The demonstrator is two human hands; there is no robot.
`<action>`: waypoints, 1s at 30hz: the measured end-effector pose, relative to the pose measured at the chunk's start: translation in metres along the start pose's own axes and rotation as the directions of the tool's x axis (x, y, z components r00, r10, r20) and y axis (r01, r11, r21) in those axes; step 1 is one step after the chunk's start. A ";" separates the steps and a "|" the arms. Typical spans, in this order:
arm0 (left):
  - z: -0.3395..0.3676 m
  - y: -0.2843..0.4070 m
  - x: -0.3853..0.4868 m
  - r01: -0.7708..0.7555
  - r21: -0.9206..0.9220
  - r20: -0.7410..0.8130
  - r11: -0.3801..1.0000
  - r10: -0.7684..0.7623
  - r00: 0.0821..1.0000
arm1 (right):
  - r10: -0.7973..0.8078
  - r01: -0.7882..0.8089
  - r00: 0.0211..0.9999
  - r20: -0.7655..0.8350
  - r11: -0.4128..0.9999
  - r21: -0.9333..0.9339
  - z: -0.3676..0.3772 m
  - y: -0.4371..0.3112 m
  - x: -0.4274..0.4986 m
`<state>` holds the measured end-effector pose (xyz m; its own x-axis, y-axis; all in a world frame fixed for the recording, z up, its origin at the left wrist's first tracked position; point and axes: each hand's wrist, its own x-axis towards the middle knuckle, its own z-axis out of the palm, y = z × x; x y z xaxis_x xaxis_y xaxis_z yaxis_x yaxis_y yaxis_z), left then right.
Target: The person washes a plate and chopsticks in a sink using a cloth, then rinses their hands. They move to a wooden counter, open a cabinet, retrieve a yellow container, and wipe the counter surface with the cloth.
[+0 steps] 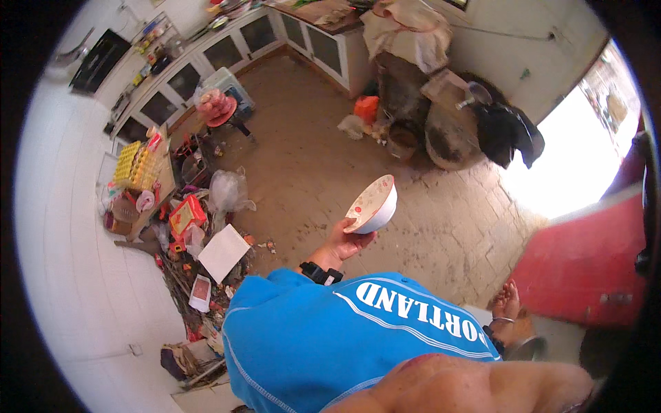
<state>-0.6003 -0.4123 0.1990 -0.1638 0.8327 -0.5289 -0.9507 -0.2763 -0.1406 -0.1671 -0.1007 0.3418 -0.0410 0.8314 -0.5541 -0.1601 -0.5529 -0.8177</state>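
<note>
A white bowl point(376, 210) with a red rim and a patterned cream inside is in my left hand point(352, 242). My thumb lies over the rim and my fingers support the bowl from below. The bowl is tilted, its mouth facing up and to the left, held above the floor. Low at my other side hangs my right hand point(506, 299), with loosely curled fingers and nothing seen in it. It is near a red panel point(578, 258).
Boxes, plastic bags point(230, 191) and sticks clutter the left wall, below a small table point(166, 178) with yellow egg trays point(133, 165). A red stool point(223, 117) carries a bag. Cabinets point(224, 51) line the back. A large basin point(452, 139) and bucket point(403, 140) stand near the bright doorway point(573, 160).
</note>
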 end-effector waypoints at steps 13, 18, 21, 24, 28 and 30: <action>0.019 0.274 -0.165 -0.306 0.062 -0.133 0.950 0.311 0.941 | 0.229 -0.231 0.962 -0.147 0.973 0.006 0.172 0.147 0.023; 0.011 0.327 -0.218 -0.461 -0.033 -0.090 0.887 0.456 0.885 | 0.173 -0.170 0.984 0.028 0.982 -0.086 0.365 0.161 0.039; -0.004 0.319 -0.227 -0.586 -0.060 -0.204 0.808 0.564 0.800 | 0.110 -0.113 0.883 0.456 0.993 -0.021 0.489 0.147 0.024; -0.019 0.306 -0.230 -0.663 -0.059 -0.099 0.747 0.656 0.748 | 0.134 0.016 0.735 0.665 0.977 -0.215 0.580 0.143 -0.024; -0.042 0.312 -0.231 -0.692 0.077 -0.131 0.718 0.695 0.707 | 0.120 0.122 0.622 0.774 0.961 -0.247 0.598 0.175 -0.094; -0.054 0.327 -0.229 -0.706 0.127 -0.103 0.696 0.718 0.689 | 0.182 0.043 0.588 0.788 0.966 -0.255 0.598 0.203 -0.107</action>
<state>-0.8595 -0.7190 0.2291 -0.7680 0.3259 -0.5513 -0.5798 -0.7194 0.3824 -0.7853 -0.2684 0.3284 -0.8304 0.4321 -0.3518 0.0952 -0.5121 -0.8536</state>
